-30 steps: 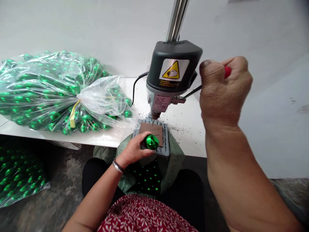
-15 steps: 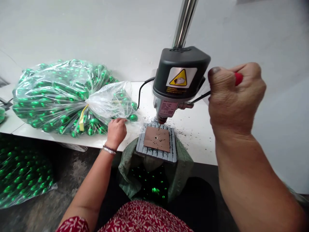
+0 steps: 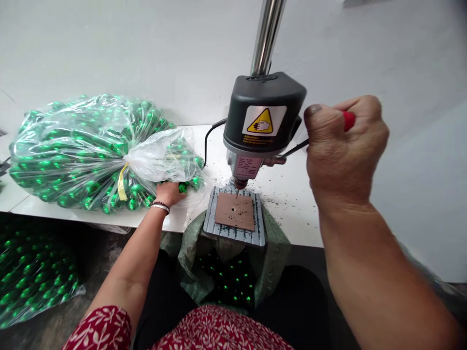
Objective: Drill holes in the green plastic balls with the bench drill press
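Observation:
My right hand (image 3: 346,150) is wrapped round the red knob (image 3: 349,120) of the feed lever on a small drill press (image 3: 264,112). At the mouth of a clear plastic bag (image 3: 153,160), my left hand (image 3: 170,193) is closed on a shiny green ball (image 3: 182,187); its fingertips are partly hidden. More green balls (image 3: 197,182) lie in the bag's open end beside it. Below the drill bit (image 3: 237,194), raised above the surface, a brown square board (image 3: 242,218) with a small hole rests on the grooved metal base (image 3: 258,228).
Dark green shavings (image 3: 280,204) are scattered over the white table (image 3: 299,228). A green woven sack (image 3: 193,243) hangs open under the base, with green balls (image 3: 237,279) inside. Another bag of green balls (image 3: 32,272) stands at lower left. A black cable (image 3: 206,141) runs behind the drill.
My left hand has moved slightly left and closed on a green ball at the bag's mouth. My right hand stays on the lever knob. The whole view has shifted a little.

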Action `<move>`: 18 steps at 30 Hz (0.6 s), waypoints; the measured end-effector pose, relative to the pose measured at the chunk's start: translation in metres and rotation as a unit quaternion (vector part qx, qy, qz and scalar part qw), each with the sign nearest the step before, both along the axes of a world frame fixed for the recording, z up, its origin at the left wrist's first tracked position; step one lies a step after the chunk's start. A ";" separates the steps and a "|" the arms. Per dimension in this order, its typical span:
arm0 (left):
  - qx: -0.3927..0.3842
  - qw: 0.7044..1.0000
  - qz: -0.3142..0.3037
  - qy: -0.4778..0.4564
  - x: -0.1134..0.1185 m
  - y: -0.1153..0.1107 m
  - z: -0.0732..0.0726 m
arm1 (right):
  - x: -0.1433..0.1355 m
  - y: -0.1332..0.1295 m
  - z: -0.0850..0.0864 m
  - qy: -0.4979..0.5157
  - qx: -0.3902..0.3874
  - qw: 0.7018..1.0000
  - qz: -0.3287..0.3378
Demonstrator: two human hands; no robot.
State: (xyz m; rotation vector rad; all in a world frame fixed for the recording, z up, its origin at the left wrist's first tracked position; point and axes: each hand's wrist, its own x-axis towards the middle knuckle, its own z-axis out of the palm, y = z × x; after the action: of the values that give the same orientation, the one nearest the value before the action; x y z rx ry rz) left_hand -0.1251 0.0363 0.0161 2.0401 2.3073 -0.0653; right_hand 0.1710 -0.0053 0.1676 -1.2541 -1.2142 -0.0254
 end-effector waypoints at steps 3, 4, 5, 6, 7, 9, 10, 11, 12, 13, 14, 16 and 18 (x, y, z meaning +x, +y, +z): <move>0.065 0.981 -0.030 -0.180 0.006 -0.018 -0.001 | 0.000 0.000 0.000 -0.001 0.013 1.000 0.009; 0.096 0.956 -0.035 -0.275 0.010 -0.027 -0.001 | -0.001 0.000 0.000 0.004 0.009 1.000 0.013; 0.122 0.917 -0.037 -0.378 0.016 -0.038 -0.001 | -0.001 0.000 0.001 0.013 0.001 1.000 0.015; 0.136 0.869 -0.041 -0.474 0.022 -0.048 -0.002 | -0.002 -0.001 0.002 0.022 -0.007 1.000 0.015; 0.130 0.819 -0.048 -0.557 0.029 -0.059 -0.002 | -0.002 -0.001 0.003 0.030 -0.015 0.999 0.013; 0.074 0.725 -0.059 -0.682 0.045 -0.076 -0.003 | -0.002 -0.002 0.003 0.040 -0.022 0.999 0.011; 0.037 0.683 -0.060 -0.727 0.053 -0.082 -0.004 | -0.002 -0.001 0.002 0.039 -0.021 0.999 0.014; 0.004 0.646 -0.055 -0.761 0.061 -0.086 -0.006 | -0.001 -0.001 0.001 0.034 -0.014 0.999 0.021; -0.020 0.619 -0.046 -0.784 0.068 -0.088 -0.009 | 0.000 0.000 -0.001 0.025 -0.005 0.999 0.033; -0.033 0.602 -0.030 -0.797 0.075 -0.088 -0.011 | 0.001 0.001 -0.002 0.015 0.006 0.999 0.045; -0.037 0.598 -0.008 -0.801 0.081 -0.086 -0.014 | 0.002 0.003 -0.004 0.007 0.016 0.998 0.055; -0.036 0.618 0.034 -0.785 0.090 -0.080 -0.019 | 0.003 0.004 -0.007 -0.001 0.029 0.997 0.065; -0.028 0.656 0.049 -0.753 0.096 -0.074 -0.022 | 0.004 0.005 -0.008 0.005 0.028 0.998 0.063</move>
State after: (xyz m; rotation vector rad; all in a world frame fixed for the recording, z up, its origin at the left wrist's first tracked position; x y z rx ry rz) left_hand -0.0291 -0.0382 -0.0059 0.9540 1.1576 1.0764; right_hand 0.1750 -0.0001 0.1594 -1.1266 -1.2735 0.0397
